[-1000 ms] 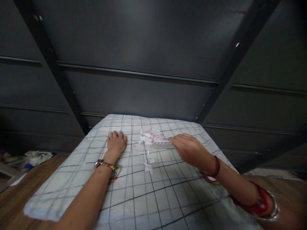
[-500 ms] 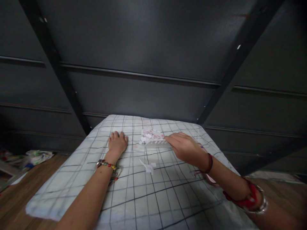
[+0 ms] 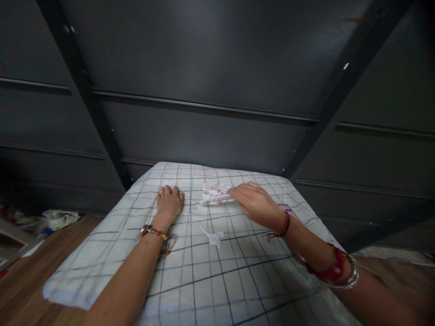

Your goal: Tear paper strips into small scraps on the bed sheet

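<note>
Lying toward the far side of the checked cloth (image 3: 204, 280): one low heap of paper scraps (image 3: 214, 188), white with pink marks, sitting between your two hands.

Item, a thin white strip (image 3: 220, 198): it is running along the near side of the heap, its outline hard to make out. Your right hand (image 3: 256, 204) is pinching its right end, thumb and fingers pressed together.

Item, loose white scraps (image 3: 215, 238): a small cluster, lying nearer you, apart from the heap.

Left of the heap, your left hand (image 3: 170, 203) is resting palm down on the cloth, holding nothing, fingers slightly spread.

Worn: a beaded bracelet (image 3: 158, 233) is circling your left wrist; a dark red cord (image 3: 287, 225), a red band (image 3: 335, 268) and silver bangles (image 3: 354, 274) are circling your right arm.

Partly hidden, a flat pink-edged object (image 3: 287, 208) is lying beneath your right forearm.

Beyond, a dark panelled wall (image 3: 200, 140) is standing behind the cloth.
</note>
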Available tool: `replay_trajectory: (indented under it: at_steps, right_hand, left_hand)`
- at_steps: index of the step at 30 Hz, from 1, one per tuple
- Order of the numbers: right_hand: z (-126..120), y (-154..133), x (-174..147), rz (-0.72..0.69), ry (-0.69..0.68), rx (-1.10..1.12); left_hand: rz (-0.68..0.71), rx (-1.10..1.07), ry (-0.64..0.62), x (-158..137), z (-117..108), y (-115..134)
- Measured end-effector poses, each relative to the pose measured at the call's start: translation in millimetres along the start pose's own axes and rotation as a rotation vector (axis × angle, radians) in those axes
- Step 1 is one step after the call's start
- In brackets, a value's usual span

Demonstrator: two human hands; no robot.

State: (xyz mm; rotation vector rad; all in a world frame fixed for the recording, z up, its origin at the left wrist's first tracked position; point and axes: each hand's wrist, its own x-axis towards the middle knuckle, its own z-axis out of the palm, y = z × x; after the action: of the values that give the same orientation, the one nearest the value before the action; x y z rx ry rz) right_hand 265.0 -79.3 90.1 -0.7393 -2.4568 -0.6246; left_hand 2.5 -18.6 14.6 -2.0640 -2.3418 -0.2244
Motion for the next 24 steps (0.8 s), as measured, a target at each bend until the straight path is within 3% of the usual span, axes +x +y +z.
replay_trajectory:
  at_steps: [6, 16, 19, 24]
  right_hand:
    - [22.5, -4.3, 17.5, -0.068, -0.078, -0.007]
    - [-16.4, 21.6, -12.2, -0.058, -0.026, 0.099]
    - [-4.7, 15.8, -3.3, -0.033, 0.001, 0.104]
    - [20.4, 6.8, 3.8, 0.045, -0.080, 0.092]
  left_hand:
    - [0.003, -0.003, -0.005, -1.9, -1.8, 1.4]
    - [-0.027, 0.004, -0.037, -3.7, -5.5, 4.4]
    - [-0.018, 0.005, -0.036, -3.1, -5.6, 3.7]
    - [0.004, 0.014, -0.012, -2.0, -3.7, 2.0]
